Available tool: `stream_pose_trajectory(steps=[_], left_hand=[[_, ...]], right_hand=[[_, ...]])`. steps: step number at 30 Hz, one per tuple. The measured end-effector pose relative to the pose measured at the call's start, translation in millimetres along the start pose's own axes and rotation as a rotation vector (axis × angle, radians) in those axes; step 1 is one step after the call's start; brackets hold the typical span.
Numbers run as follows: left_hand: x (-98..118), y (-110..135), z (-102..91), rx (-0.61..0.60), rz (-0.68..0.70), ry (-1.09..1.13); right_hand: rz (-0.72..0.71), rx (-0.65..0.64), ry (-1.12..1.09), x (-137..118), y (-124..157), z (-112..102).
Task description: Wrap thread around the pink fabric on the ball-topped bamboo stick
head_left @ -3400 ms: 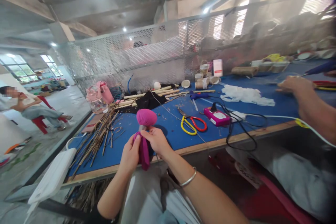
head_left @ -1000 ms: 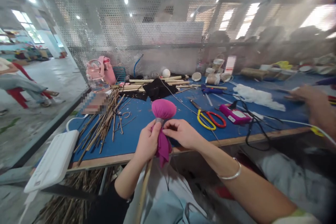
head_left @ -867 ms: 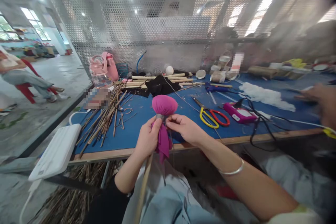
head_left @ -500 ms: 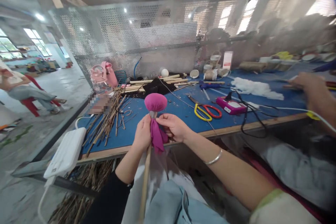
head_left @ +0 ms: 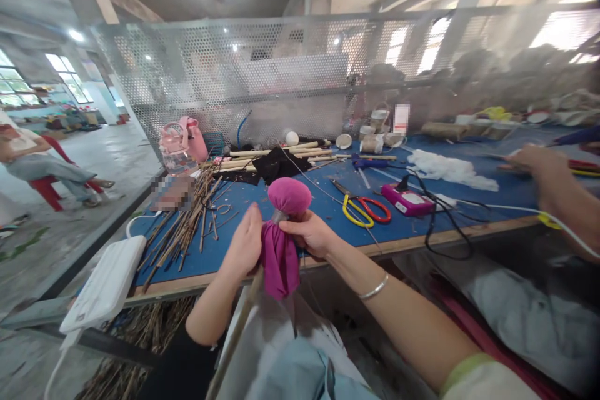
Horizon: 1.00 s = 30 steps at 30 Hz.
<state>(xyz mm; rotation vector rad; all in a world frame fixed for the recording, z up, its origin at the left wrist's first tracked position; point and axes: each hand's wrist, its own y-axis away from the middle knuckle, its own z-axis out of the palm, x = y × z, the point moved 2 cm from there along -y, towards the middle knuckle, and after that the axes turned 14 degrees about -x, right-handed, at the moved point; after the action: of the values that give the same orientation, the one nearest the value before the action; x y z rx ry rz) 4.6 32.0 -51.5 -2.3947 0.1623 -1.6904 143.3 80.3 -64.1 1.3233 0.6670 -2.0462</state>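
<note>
A magenta cloth ball (head_left: 289,195) sits on top of a wooden stick (head_left: 234,337), with the cloth's loose tail (head_left: 279,259) hanging below its tied neck. My left hand (head_left: 244,247) is closed round the stick and cloth just under the neck. My right hand (head_left: 310,231) pinches the neck from the right side, a thin thread running off it. Both hands are above the near edge of the blue table (head_left: 262,225). A silver bangle (head_left: 374,289) is on my right wrist.
On the table lie a heap of twigs (head_left: 187,225), yellow and red scissors (head_left: 363,208), a pink device (head_left: 407,199) with black cables, white stuffing (head_left: 450,169), black cloth (head_left: 276,165) and a pink bottle (head_left: 180,147). Another person's hand (head_left: 539,159) works at right. A person sits far left (head_left: 32,162).
My hands stayed on the neck of the cloth ball, working round it. The cloth tail now hangs fuller and lower. The stick has tilted slightly, and my view has shifted.
</note>
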Motion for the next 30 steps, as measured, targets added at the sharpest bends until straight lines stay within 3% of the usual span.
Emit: stream_pose_trajectory(steps=[2,3,6,9,13,18,24,30], left_hand=[[15.2,3.0,-7.9,0.151,0.027,-0.205],[22.2,5.8,-7.1,0.16,0.057,-0.249],[28.2,15.2,10.5,-0.018,0.075,-0.135],[12.4,21.8,27.7,-0.091,-0.017,-0.128],[-7.6,21.1,30.1,-0.11,-0.001,-0.126],[-7.9,17.5,25.1,-0.084,0.009,-0.121],[-5.2,18.7,29.1,-0.1,0.029,-0.135],[-4.4,22.3,31.5,-0.112,0.056,-0.221]], right_hand=[[-0.076,0.015,-0.033,3.4,0.9,4.9],[-0.105,0.009,-0.046,4.8,0.9,8.0],[-0.123,-0.026,-0.05,8.6,-0.8,14.9],[-0.097,0.002,-0.061,10.0,-1.8,14.0],[-0.076,0.013,-0.031,6.3,1.4,7.5],[0.086,-0.081,0.068,1.0,12.9,1.6],[0.005,0.056,0.346,-10.6,25.6,0.3],[0.038,0.071,0.145,-11.1,29.5,7.4]])
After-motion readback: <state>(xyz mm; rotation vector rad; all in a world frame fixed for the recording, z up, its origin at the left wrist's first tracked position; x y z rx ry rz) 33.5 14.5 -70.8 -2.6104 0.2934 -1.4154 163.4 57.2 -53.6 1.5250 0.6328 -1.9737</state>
